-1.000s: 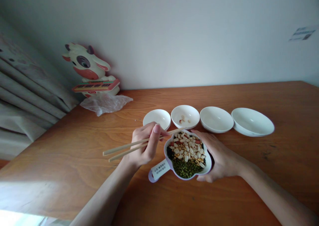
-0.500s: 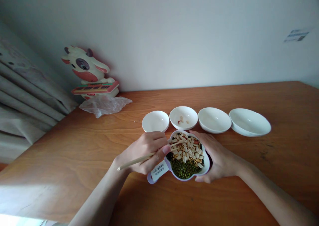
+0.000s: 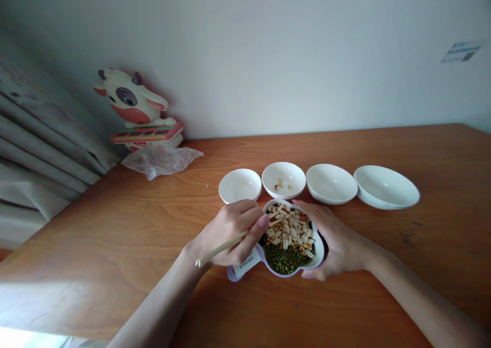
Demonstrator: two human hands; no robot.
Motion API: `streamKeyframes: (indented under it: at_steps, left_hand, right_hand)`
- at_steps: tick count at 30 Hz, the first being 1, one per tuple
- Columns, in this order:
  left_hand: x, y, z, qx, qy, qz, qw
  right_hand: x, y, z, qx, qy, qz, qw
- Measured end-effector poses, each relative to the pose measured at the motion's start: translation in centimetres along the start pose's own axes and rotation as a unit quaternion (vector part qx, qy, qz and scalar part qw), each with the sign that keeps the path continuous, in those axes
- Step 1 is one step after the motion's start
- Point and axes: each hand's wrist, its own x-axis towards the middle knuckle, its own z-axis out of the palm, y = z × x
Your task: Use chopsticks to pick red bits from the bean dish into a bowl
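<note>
Peanuts [image 3: 294, 231] lie with small yellow grains and green beans [image 3: 286, 261] in a lavender-rimmed dish [image 3: 319, 256], which I see low on the desk [image 3: 115, 235], in front of the row of bowls; I can't tell whether it rests there or is lifted. My right hand [image 3: 337, 235] curves around its right side, thumb and fingers spread wide, some fingers lost behind the wall. My left hand [image 3: 233, 230] is closed narrow around chopsticks [image 3: 224, 247], tips among the peanuts; whether they pinch one is too fine for me to read. That hand covers the dish's left edge and part of the handle's label [image 3: 247, 263].

Beyond, four white bowls stand in line: the leftmost [image 3: 240, 184], its near edge partly masked by my knuckles, the second [image 3: 284, 173] with a few pieces inside, the third [image 3: 333, 182] and the rightmost [image 3: 385, 184]. Farther left, crumpled plastic [image 3: 164, 160] hides the base of a cow toy [image 3: 134, 102]. The wall notice [image 3: 460, 51] is too blurred to read, and the curtain [image 3: 34, 154] is cut off.
</note>
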Motion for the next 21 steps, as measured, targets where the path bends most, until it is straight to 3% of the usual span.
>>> streamKeyframes:
  at_steps: [13,21]
  left_hand:
    - [-0.07,0.14,0.40,-0.003,0.019,-0.051,0.999]
    - [-0.15,-0.11,0.66,0.003,0.019,-0.013,1.000]
  right_hand:
    - [-0.03,0.09,0.00,0.004,0.008,-0.005,1.000]
    - [-0.12,0.15,0.02,-0.006,-0.004,0.002,1.000]
